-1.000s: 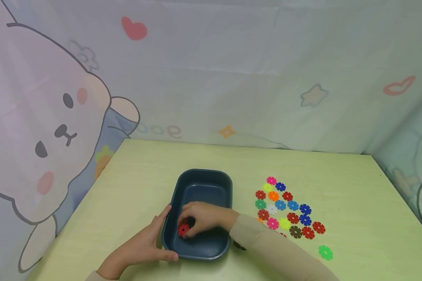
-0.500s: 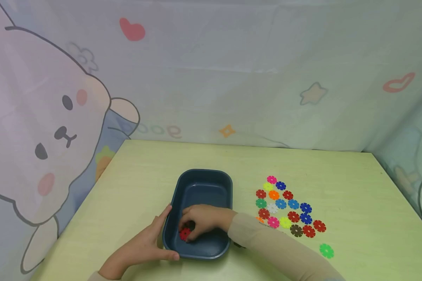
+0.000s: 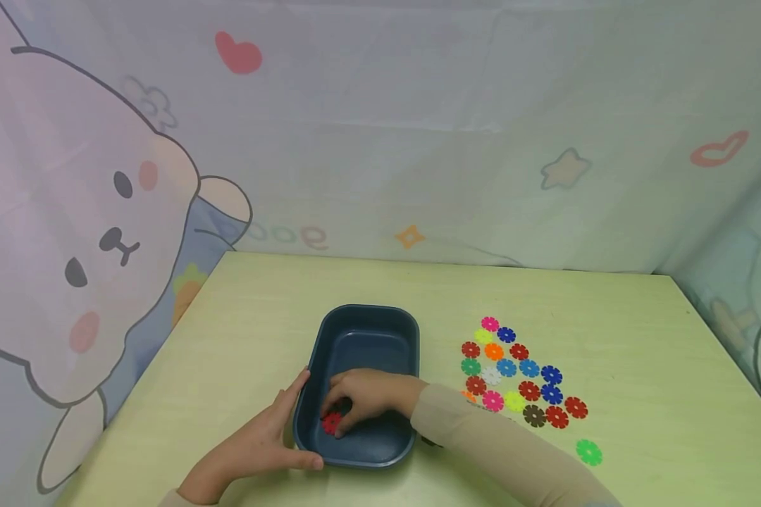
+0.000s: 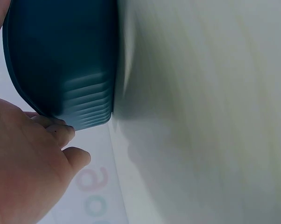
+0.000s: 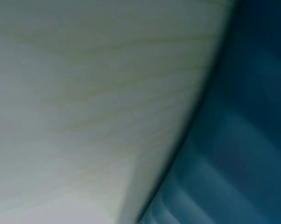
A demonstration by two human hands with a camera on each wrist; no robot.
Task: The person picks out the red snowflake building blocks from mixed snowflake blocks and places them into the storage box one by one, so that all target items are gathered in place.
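A dark blue rectangular bin (image 3: 370, 352) with rounded corners stands on the table. My left hand (image 3: 256, 440) lies against its near left corner, fingers along the left wall and thumb at the near end. The left wrist view shows my fingertips (image 4: 61, 133) at the bin's outer wall. Inside the bin, my right hand (image 3: 370, 394) pinches a red notched plastic disc (image 3: 332, 423) low over the floor. A dark patch shows between thumb and fingers. The right wrist view has only the bin's outer wall (image 5: 238, 154) and the table.
Several colourful notched discs (image 3: 529, 391) lie spread on the table right of the bin. One bright green disc (image 3: 588, 452) lies apart, nearer the front. My right sleeve (image 3: 482, 436) crosses the bin's right rim and covers part of the group. A printed cloth (image 3: 380, 141) hangs behind the table.
My right hand has shifted slightly toward the near end of the bin with the red disc. The left hand and bin stay nearly still.
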